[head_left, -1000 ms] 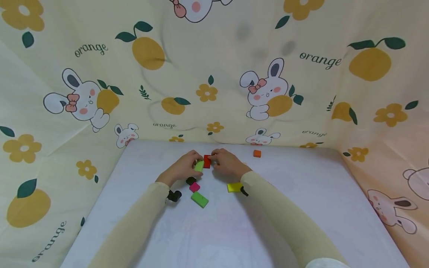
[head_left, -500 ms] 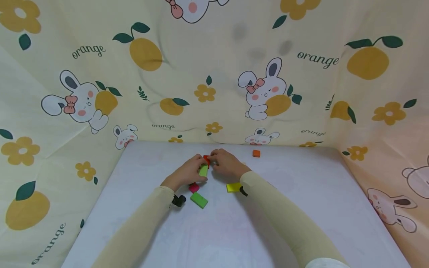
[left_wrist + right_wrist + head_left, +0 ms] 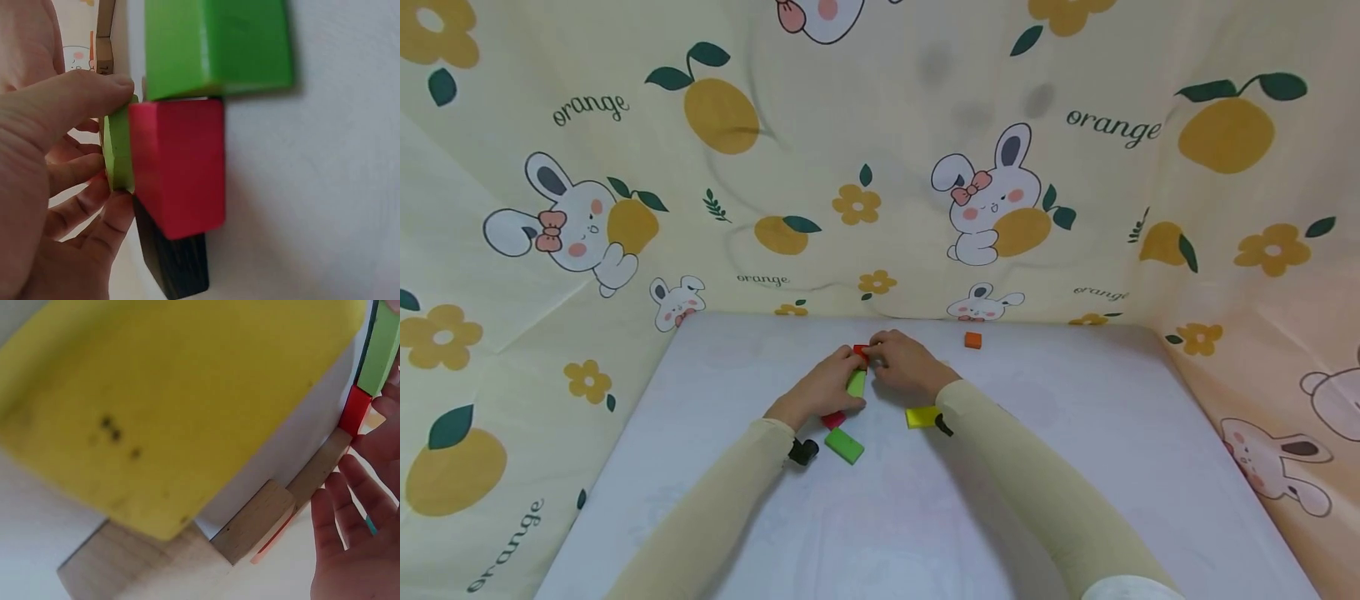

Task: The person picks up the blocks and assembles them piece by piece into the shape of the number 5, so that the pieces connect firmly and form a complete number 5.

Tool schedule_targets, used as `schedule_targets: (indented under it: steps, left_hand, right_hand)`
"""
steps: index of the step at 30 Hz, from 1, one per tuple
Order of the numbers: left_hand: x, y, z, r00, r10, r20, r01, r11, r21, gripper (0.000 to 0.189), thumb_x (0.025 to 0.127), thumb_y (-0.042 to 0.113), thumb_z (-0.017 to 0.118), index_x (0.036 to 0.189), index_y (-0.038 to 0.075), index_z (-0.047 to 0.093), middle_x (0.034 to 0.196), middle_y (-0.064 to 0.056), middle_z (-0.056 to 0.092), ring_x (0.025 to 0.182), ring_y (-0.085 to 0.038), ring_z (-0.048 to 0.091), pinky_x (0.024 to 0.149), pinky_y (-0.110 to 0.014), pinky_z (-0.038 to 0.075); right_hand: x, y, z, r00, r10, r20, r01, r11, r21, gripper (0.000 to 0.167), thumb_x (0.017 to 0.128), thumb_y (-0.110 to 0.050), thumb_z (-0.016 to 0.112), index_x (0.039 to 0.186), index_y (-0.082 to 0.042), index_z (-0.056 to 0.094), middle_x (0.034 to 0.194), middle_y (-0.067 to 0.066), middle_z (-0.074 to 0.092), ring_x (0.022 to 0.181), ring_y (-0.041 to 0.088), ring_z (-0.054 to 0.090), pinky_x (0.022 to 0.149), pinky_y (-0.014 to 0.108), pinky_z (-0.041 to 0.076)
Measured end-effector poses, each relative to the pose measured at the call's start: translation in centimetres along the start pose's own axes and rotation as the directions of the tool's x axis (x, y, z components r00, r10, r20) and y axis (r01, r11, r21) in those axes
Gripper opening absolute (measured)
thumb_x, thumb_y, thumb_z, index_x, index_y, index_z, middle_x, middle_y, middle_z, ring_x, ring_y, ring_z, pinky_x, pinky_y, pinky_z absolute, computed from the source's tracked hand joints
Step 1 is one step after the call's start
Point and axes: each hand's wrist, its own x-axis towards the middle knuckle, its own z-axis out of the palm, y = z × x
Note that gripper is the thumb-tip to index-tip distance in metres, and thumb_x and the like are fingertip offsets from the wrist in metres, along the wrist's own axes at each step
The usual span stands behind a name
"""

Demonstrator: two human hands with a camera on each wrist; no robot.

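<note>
My left hand (image 3: 823, 387) pinches a light green block (image 3: 856, 384) between thumb and fingers, as the left wrist view shows. Its far end sits right at a small red block (image 3: 861, 352). My right hand (image 3: 908, 365) is beside the red block, with fingertips touching its right side. In the right wrist view, the light green block (image 3: 379, 353), the red block (image 3: 356, 407) and a plain wooden block (image 3: 322, 462) line up end to end. Fingers of the right hand (image 3: 362, 531) lie fairly straight along the wooden block's edge.
Near the left hand lie a pink block (image 3: 187, 162), a black block (image 3: 178, 262) and a brighter green block (image 3: 845, 446). A yellow block (image 3: 922, 417) lies by the right wrist, an orange block (image 3: 973, 340) farther back. Another wooden block (image 3: 256, 522) adjoins the line. Patterned cloth (image 3: 880, 250) stands behind.
My left hand has moved right and a little nearer, bringing the light green block in line with the red one. It now hides the black block in the head view. The right hand stays put.
</note>
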Motion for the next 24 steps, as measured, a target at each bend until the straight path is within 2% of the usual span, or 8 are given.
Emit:
schedule_targets:
  steps: [12,15,19,24]
  left_hand:
    - [0.0,0.4,0.3,0.998,-0.056,0.002,0.056,0.998,-0.001,0.063,0.090,0.031,0.091,0.142,0.009,0.063,0.131,-0.007,0.051,0.109,-0.022,0.056,0.097,-0.035,0.053]
    - [-0.1,0.0,0.2,0.999,-0.045,0.000,0.045,0.999,-0.013,0.067,0.089,0.035,0.092,0.143,0.009,0.063,0.133,-0.009,0.049,0.110,-0.023,0.056,0.098,-0.036,0.054]
    - [-0.5,-1.3,-0.4,1.000,0.003,-0.019,-0.003,0.999,-0.035,0.075,0.087,0.037,0.094,0.149,0.011,0.062,0.146,-0.010,0.050,0.128,-0.026,0.053,0.109,-0.041,0.051]
    - [-1.4,-3.3,-0.9,0.998,0.057,-0.023,-0.058,0.996,-0.072,0.077,0.092,0.033,0.090,0.160,0.016,0.056,0.166,-0.003,0.046,0.154,-0.028,0.036,0.123,-0.050,0.036]
  right_hand:
    - [0.0,-0.4,-0.2,1.000,-0.002,-0.002,0.001,1.000,-0.010,0.043,0.105,-0.016,0.066,0.148,-0.013,0.069,0.146,0.006,0.061,0.134,0.024,0.053,0.117,0.040,0.044]
    - [0.1,-0.4,-0.2,1.000,-0.006,0.001,0.006,1.000,-0.017,0.044,0.105,-0.016,0.066,0.149,-0.013,0.068,0.146,0.006,0.062,0.135,0.025,0.053,0.118,0.040,0.044]
    - [0.2,-0.3,-0.1,1.000,-0.013,0.008,0.013,0.999,-0.031,0.045,0.106,-0.019,0.065,0.151,-0.013,0.066,0.147,0.007,0.061,0.136,0.026,0.052,0.118,0.041,0.044]
    - [0.2,-0.2,0.0,1.000,0.021,0.021,-0.020,0.999,-0.042,0.048,0.106,-0.021,0.065,0.154,-0.016,0.064,0.150,0.005,0.059,0.137,0.025,0.051,0.118,0.042,0.043]
